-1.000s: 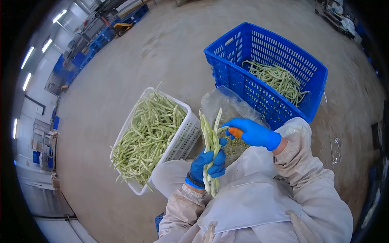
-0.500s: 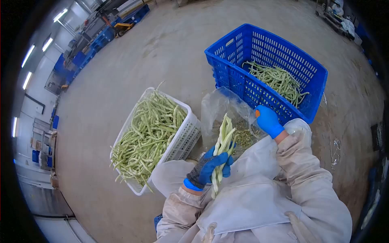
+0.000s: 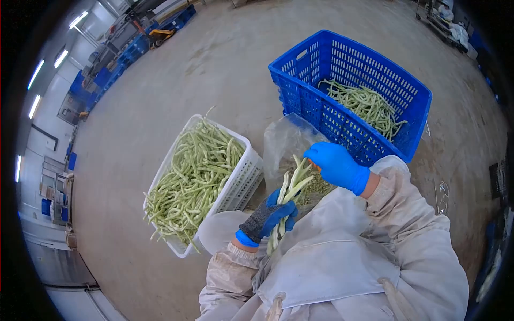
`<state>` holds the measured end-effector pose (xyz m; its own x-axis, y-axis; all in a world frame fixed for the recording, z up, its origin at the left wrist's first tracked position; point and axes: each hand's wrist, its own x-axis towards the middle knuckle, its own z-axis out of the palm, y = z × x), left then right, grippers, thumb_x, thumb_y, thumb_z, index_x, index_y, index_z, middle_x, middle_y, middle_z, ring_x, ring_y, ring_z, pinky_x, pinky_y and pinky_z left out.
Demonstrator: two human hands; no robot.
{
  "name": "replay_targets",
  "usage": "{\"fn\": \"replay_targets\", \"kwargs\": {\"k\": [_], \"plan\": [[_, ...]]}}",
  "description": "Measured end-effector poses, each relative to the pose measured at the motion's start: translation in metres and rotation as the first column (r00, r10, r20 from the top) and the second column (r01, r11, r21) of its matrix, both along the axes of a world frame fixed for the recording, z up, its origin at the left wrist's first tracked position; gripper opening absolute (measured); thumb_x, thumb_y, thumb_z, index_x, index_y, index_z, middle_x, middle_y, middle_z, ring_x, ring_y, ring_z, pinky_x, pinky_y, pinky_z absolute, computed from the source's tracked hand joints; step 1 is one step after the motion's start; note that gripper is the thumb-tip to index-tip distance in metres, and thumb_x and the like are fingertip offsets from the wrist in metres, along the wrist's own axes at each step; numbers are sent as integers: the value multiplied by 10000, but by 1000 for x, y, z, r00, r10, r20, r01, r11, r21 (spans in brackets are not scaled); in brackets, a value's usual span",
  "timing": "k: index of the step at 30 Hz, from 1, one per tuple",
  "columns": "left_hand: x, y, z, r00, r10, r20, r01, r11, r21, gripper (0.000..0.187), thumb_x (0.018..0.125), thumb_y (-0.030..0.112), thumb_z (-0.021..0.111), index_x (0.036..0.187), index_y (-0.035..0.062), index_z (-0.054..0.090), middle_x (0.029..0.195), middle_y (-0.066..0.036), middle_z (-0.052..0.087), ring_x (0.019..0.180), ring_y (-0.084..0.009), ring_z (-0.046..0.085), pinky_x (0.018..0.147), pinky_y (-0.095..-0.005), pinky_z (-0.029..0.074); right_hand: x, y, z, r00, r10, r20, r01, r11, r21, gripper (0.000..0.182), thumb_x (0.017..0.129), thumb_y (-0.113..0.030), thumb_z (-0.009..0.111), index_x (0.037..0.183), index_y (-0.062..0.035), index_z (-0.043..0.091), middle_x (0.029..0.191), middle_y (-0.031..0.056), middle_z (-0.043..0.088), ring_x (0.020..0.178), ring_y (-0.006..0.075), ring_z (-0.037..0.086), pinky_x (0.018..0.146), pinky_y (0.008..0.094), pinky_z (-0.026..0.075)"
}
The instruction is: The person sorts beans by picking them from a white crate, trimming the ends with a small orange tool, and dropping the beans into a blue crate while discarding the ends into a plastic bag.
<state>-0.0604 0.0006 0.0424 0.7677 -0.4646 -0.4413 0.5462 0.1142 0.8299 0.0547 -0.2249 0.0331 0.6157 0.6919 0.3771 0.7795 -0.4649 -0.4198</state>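
My left hand [image 3: 267, 216], in a grey and blue glove, is closed around a bundle of green beans [image 3: 285, 198] held above my lap. At the upper end of the bundle is my right hand [image 3: 337, 165], in a blue glove, its fingers closed on a small orange object [image 3: 315, 165] that is mostly hidden. Left of my hands stands a white basket [image 3: 243, 176] heaped with long beans [image 3: 195, 176]. A blue crate [image 3: 342, 115] with fewer beans [image 3: 369, 109] inside is beyond my right hand.
A clear plastic bag [image 3: 281, 142] with green trimmings [image 3: 319, 187] lies between basket and crate. A yellow pallet jack [image 3: 159, 36] and blue pallets [image 3: 131, 52] stand far left. Co-workers in white [image 3: 459, 33] are at the far upper right.
My right hand has moved left from beside the blue crate to the tips of the beans. My left hand and the bundle have shifted slightly left and down.
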Motion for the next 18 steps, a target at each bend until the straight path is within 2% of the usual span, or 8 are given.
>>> {"fn": "replay_targets", "kwargs": {"k": [2, 4, 10, 12, 13, 15, 17, 18], "plan": [[5, -3, 0, 1000, -1, 18, 1, 1000, 1, 357, 871, 187, 571, 1176, 55, 441, 778, -47, 570, 571, -140, 565, 508, -264, 479, -6, 5, -16, 997, -71, -5, 71, 986, 152, 227, 857, -85, 558, 1077, -43, 596, 773, 93, 579, 686, 246, 574, 612, 330, 469], [14, -7, 1, 995, 74, 61, -76, 996, 43, 345, 873, 184, 563, 1169, 47, 450, 764, -47, 566, 568, -137, 558, 512, -260, 475, -8, 13, -26, 717, -115, -688, 486, 789, 376, 148, 850, -77, 566, 974, -20, 623, 745, 48, 603, 640, 149, 555, 586, 299, 464], [20, -10, 17, 996, -30, 90, 21, 995, 96, 334, 865, 188, 569, 1147, 39, 471, 773, -54, 569, 557, -137, 555, 504, -264, 475, 33, -15, -83, 693, -223, -686, 656, 591, 470, 152, 827, -96, 569, 938, -24, 645, 770, 84, 629, 688, 139, 563, 627, 303, 469], [16, -2, 20, 996, -73, 46, 68, 993, 92, 339, 863, 192, 572, 1148, 38, 470, 774, -54, 569, 553, -139, 556, 502, -266, 476, 69, -68, -97, 632, -550, -546, 773, 495, 395, 156, 808, -75, 566, 931, -25, 647, 735, 92, 623, 677, 196, 583, 649, 330, 480], [10, 2, 17, 1000, -19, 16, 18, 998, 53, 340, 863, 195, 573, 1146, 39, 470, 775, -55, 570, 552, -141, 558, 499, -268, 476, 68, -68, -93, 633, -545, -550, 772, 500, 393, 156, 808, -75, 566, 931, -25, 647, 735, 92, 623, 677, 196, 583, 649, 330, 480], [7, 2, 9, 997, 73, 11, -73, 996, 52, 350, 863, 192, 579, 1158, 40, 467, 784, -61, 575, 561, -143, 566, 502, -269, 478, 56, -79, -67, 807, -512, -293, 567, 812, 143, 183, 794, -51, 562, 957, -35, 644, 822, 115, 615, 761, 263, 596, 719, 359, 480], [11, 2, 3, 997, 78, 25, -79, 996, 43, 358, 863, 188, 581, 1166, 40, 463, 791, -62, 576, 564, -143, 568, 506, -269, 479, 31, -55, -37, 972, -220, -79, 230, 962, 150, 271, 793, 10, 538, 1049, -33, 616, 965, 105, 592, 881, 243, 558, 818, 331, 445], [13, 1, 1, 996, 88, 35, -89, 995, 35, 366, 863, 185, 584, 1175, 40, 460, 798, -63, 578, 568, -142, 569, 509, -268, 481, 13, -41, -14, 956, -117, -268, 180, 958, 224, 285, 808, 2, 540, 1083, -39, 606, 988, 108, 578, 898, 236, 551, 826, 318, 439]]}}
